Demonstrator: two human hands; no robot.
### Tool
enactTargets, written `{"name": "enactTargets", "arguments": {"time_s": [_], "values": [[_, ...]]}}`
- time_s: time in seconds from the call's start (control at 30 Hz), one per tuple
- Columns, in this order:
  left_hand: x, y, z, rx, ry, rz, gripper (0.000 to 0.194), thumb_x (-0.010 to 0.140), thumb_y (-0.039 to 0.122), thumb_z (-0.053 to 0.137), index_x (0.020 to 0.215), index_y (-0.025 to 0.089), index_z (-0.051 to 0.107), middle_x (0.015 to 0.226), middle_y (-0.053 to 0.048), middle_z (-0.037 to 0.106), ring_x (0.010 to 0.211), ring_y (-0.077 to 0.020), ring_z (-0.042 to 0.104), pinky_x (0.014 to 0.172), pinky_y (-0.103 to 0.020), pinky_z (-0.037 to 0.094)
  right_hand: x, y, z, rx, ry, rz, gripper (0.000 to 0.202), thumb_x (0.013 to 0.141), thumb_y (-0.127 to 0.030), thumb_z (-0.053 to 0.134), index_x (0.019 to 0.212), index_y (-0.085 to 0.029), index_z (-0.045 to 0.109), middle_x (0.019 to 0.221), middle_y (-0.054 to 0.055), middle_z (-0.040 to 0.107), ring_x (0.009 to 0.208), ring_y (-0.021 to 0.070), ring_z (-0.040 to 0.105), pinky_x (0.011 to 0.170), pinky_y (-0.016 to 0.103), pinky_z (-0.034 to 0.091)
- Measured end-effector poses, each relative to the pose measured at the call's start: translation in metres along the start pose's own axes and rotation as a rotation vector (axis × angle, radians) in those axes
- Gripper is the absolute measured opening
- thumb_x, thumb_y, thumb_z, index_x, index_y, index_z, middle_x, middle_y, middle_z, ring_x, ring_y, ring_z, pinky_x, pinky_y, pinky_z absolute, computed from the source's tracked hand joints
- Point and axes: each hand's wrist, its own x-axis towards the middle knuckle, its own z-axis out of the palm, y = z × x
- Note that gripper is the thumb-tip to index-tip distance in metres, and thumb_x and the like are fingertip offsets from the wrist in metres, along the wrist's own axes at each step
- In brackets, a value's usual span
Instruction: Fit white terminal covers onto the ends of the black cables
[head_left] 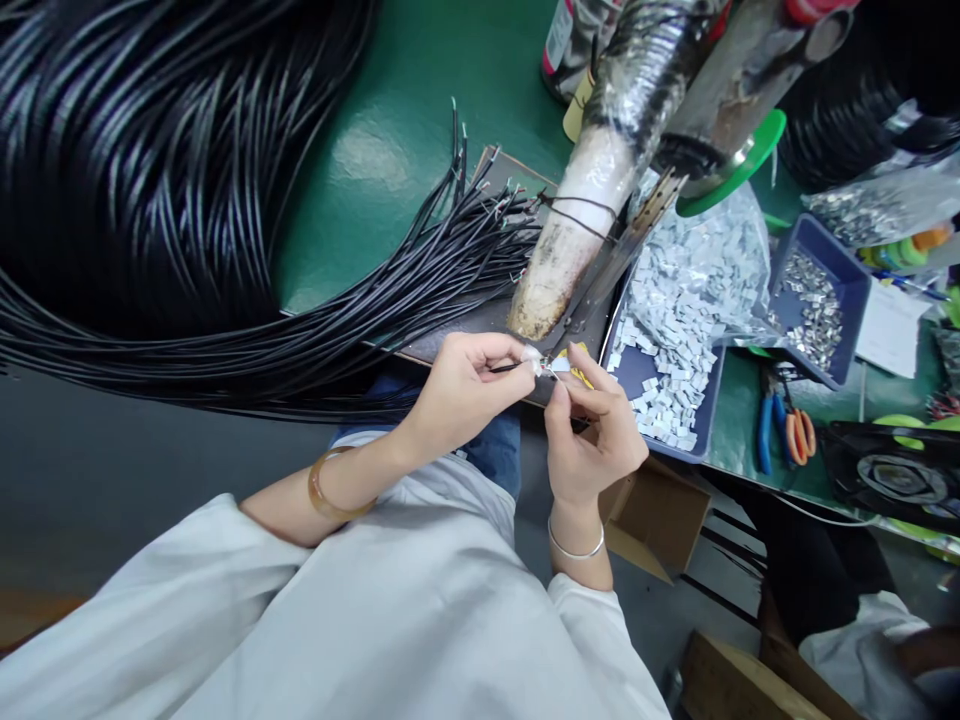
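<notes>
My left hand (469,385) pinches a black cable (506,368) close to its end, with a bit of white on a fingertip. Thin pale wires (550,370) stick out of that cable end between my two hands. The thumb and fingers of my right hand (592,425) are closed on the wires; the tiny part at their tips is hard to make out. Just beyond my fingers is a tape-wrapped pale rod (570,205), with a dark metal bar (611,265) beside it. More black cables (420,270) with stripped ends fan out left of the rod.
A blue tray (705,420) of small silver pieces stands right of my hands, with another tray (844,365) behind. Pliers (772,430) and orange-handled scissors (801,435) lie farther right. A big black cable coil (150,150) fills the left. Another person's sleeve (862,640) shows lower right.
</notes>
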Motion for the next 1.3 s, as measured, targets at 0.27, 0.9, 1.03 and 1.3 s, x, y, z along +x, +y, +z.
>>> {"name": "enactTargets", "arguments": {"time_s": [0.27, 0.9, 1.03, 1.3], "values": [[-0.0006, -0.0001, -0.0011, -0.023, -0.002, 0.027, 0.010, 0.073, 0.021, 0.066, 0.069, 0.013, 0.071, 0.061, 0.000, 0.063, 0.056, -0.0088, 0.053, 0.054, -0.018, 0.043, 0.0042, -0.0057, 0.0010, -0.023, 0.019, -0.022, 0.017, 0.079, -0.005, 0.069, 0.088, -0.019, 0.064, 0.111, 0.008, 0.075, 0.097, 0.0191, 0.075, 0.075, 0.030, 0.065], [0.0008, 0.0019, -0.0024, 0.014, -0.017, -0.012, 0.011, 0.073, 0.021, 0.066, 0.067, 0.013, 0.067, 0.052, 0.004, 0.046, 0.050, -0.0065, 0.038, 0.048, -0.019, 0.030, 0.0059, -0.0011, 0.0000, -0.036, -0.015, 0.027, 0.012, 0.082, -0.011, 0.068, 0.089, -0.020, 0.066, 0.106, 0.006, 0.077, 0.090, 0.0167, 0.075, 0.055, 0.022, 0.057], [-0.0001, 0.0011, -0.0025, 0.006, -0.007, 0.011, 0.010, 0.074, 0.022, 0.068, 0.069, 0.014, 0.070, 0.053, 0.003, 0.049, 0.051, -0.0075, 0.040, 0.048, -0.020, 0.032, 0.0071, -0.0022, -0.0004, -0.052, -0.005, -0.022, 0.015, 0.079, -0.009, 0.070, 0.088, -0.020, 0.065, 0.108, 0.006, 0.076, 0.092, 0.0178, 0.075, 0.063, 0.025, 0.061], [-0.0014, -0.0010, -0.0035, 0.041, -0.031, 0.003, 0.010, 0.074, 0.020, 0.067, 0.070, 0.012, 0.070, 0.057, 0.003, 0.053, 0.050, -0.0060, 0.039, 0.047, -0.019, 0.030, 0.0063, -0.0016, 0.0004, -0.051, -0.010, 0.016, 0.013, 0.080, -0.010, 0.070, 0.085, -0.020, 0.064, 0.100, 0.004, 0.077, 0.081, 0.0141, 0.074, 0.051, 0.020, 0.053]]}}
